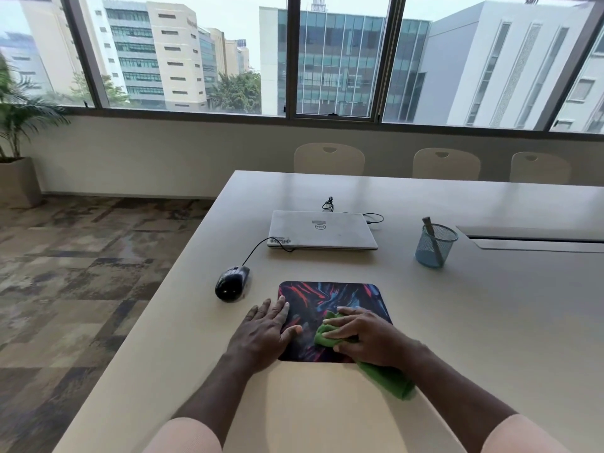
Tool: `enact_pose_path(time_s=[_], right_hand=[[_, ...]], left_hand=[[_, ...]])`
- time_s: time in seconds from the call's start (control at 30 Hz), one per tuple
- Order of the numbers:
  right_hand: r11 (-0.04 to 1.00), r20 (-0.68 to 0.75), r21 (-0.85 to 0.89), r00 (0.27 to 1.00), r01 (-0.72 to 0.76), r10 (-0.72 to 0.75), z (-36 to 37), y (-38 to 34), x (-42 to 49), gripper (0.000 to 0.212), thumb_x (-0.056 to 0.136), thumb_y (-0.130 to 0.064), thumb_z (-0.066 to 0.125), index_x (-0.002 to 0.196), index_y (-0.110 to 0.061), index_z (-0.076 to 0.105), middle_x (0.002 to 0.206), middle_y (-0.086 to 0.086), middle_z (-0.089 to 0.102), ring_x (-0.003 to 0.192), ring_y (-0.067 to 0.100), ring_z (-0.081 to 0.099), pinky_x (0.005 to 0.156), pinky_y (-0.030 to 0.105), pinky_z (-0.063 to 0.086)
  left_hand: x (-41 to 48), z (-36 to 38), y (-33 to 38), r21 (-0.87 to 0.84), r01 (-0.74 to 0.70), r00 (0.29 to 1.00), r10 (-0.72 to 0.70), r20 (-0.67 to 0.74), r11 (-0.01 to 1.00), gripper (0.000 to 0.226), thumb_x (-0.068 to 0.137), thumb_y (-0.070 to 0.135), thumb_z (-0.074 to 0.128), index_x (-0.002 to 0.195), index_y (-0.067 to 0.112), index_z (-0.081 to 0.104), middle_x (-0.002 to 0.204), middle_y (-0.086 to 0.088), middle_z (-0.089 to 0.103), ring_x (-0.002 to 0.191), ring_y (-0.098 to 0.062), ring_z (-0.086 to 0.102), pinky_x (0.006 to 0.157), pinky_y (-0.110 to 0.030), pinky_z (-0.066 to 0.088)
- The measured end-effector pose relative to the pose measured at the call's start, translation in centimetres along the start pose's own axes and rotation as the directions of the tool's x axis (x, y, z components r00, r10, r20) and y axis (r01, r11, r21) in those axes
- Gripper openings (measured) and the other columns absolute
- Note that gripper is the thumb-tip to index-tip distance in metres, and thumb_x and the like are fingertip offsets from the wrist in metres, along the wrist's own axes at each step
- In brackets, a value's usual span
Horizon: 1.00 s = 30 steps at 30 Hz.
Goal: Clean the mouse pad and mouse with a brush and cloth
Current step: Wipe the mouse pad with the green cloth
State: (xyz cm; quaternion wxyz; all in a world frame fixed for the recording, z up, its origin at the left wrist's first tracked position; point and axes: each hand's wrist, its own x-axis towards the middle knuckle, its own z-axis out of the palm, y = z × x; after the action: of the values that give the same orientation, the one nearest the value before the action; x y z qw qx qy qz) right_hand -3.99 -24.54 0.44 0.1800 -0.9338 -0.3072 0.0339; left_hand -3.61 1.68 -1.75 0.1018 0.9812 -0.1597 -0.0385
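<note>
Close to the near edge of the table (490, 322), we lay our left hand (266, 331) flat with fingers spread across the left border of the mouse pad (327, 299), apparently to pin it so it cannot slide. Our right hand (362, 338) curls round a bunched green cloth (385, 377) and presses it on the pad's near right part, and a tail of the cloth trails off toward the table's near edge. The wipe looks part done, with the pad's far half bare and open to the cloth. Just beside the pad's far left corner, toward the table's left edge, sits the black mouse (232, 284), off the pad and untouched. Its cable (258, 246) loops back to a closed laptop (322, 228) lying further in, and we judge that the cable could snag when the mouse is lifted. Well apart to the right stands a blue mesh cup (436, 246) holding what we take to be the brush (430, 230). Nothing lies between it and our right hand. Pale chairs (329, 157) line the far edge.
</note>
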Motion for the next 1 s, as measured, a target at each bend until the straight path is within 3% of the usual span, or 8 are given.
enact_pose_path(time_s=[0.13, 0.27, 0.53, 0.6, 0.7, 0.77, 0.9, 1.0], right_hand=[[0.943, -0.168, 0.01, 0.929, -0.332, 0.329, -0.5, 1.9, -0.8, 0.038, 0.09, -0.043, 0.059, 0.127, -0.039, 0.061, 0.142, -0.013, 0.053, 0.142, 0.017, 0.035, 0.119, 0.034, 0.024], [0.871, -0.189, 0.048, 0.852, -0.488, 0.488, 0.6, -0.6, 1.7, 0.042, 0.097, -0.041, 0.047, 0.136, -0.03, 0.055, 0.152, -0.003, 0.043, 0.145, 0.027, 0.028, 0.12, 0.04, 0.019], [0.956, -0.04, -0.125, 0.964, -0.265, 0.262, 3.3, -4.6, 2.8, 0.052, 0.099, -0.052, 0.03, 0.149, -0.038, 0.031, 0.16, -0.008, 0.026, 0.15, 0.021, 0.012, 0.123, 0.043, 0.008], [0.923, -0.058, -0.144, 0.934, -0.358, 0.353, 2.6, -3.2, 2.4, 0.053, 0.099, -0.053, 0.028, 0.15, -0.04, 0.028, 0.161, -0.009, 0.024, 0.15, 0.022, 0.013, 0.122, 0.047, 0.01], [0.81, -0.085, -0.055, 0.811, -0.584, 0.579, 1.2, -1.4, 2.6, 0.052, 0.1, -0.05, 0.03, 0.15, -0.039, 0.028, 0.162, -0.008, 0.019, 0.151, 0.026, 0.009, 0.121, 0.052, 0.007], [0.789, -0.069, -0.034, 0.789, -0.614, 0.611, 1.0, -1.5, 3.6, 0.052, 0.101, -0.048, 0.03, 0.152, -0.035, 0.026, 0.163, -0.006, 0.016, 0.151, 0.03, 0.005, 0.121, 0.052, 0.007], [0.904, -0.032, -0.114, 0.911, -0.413, 0.412, 2.4, -2.6, 4.6, 0.053, 0.101, -0.05, 0.028, 0.152, -0.037, 0.023, 0.163, -0.006, 0.015, 0.151, 0.027, 0.003, 0.121, 0.047, 0.005], [0.931, 0.0, -0.091, 0.934, -0.355, 0.356, 2.0, -1.7, 4.2, 0.052, 0.1, -0.051, 0.028, 0.15, -0.04, 0.026, 0.162, -0.008, 0.019, 0.151, 0.02, 0.006, 0.123, 0.045, 0.005]], left_hand=[[0.1, 0.3, -0.1, 0.018, 0.005, 1.0, -0.004, -0.006, 1.0, 0.072, 0.101, 0.062, 0.019, 0.158, 0.021, 0.005, 0.166, 0.007, -0.003, 0.152, -0.014, -0.007, 0.123, -0.033, -0.004], [0.1, 0.5, -0.2, 0.028, 0.004, 1.0, -0.004, -0.001, 1.0, 0.072, 0.101, 0.062, 0.018, 0.158, 0.021, 0.003, 0.165, 0.007, -0.005, 0.152, -0.013, -0.008, 0.123, -0.033, -0.005], [0.2, 0.5, -0.2, 0.029, -0.001, 1.0, 0.001, -0.006, 1.0, 0.072, 0.101, 0.061, 0.019, 0.159, 0.02, 0.003, 0.166, 0.006, -0.004, 0.152, -0.014, -0.008, 0.123, -0.033, -0.003], [0.1, 0.5, -0.3, 0.015, 0.0, 1.0, 0.0, -0.007, 1.0, 0.073, 0.101, 0.062, 0.019, 0.159, 0.02, 0.004, 0.166, 0.007, -0.004, 0.152, -0.013, -0.008, 0.123, -0.033, -0.004], [0.1, 0.5, -0.2, 0.0, 0.001, 1.0, -0.001, 0.001, 1.0, 0.072, 0.101, 0.062, 0.019, 0.159, 0.022, 0.003, 0.165, 0.008, -0.004, 0.152, -0.012, -0.009, 0.123, -0.033, -0.005], [0.1, 0.5, -0.2, 0.015, 0.002, 1.0, -0.002, -0.001, 1.0, 0.072, 0.101, 0.062, 0.019, 0.158, 0.022, 0.003, 0.165, 0.008, -0.005, 0.152, -0.013, -0.009, 0.123, -0.033, -0.005], [0.2, 0.6, -0.3, 0.027, 0.002, 1.0, -0.001, -0.002, 1.0, 0.072, 0.101, 0.062, 0.018, 0.158, 0.021, 0.002, 0.165, 0.007, -0.006, 0.152, -0.013, -0.01, 0.123, -0.033, -0.004], [0.3, 0.6, -0.4, 0.026, 0.0, 1.0, 0.0, -0.002, 1.0, 0.073, 0.101, 0.062, 0.019, 0.159, 0.021, 0.003, 0.165, 0.008, -0.005, 0.152, -0.012, -0.01, 0.123, -0.032, -0.004]])
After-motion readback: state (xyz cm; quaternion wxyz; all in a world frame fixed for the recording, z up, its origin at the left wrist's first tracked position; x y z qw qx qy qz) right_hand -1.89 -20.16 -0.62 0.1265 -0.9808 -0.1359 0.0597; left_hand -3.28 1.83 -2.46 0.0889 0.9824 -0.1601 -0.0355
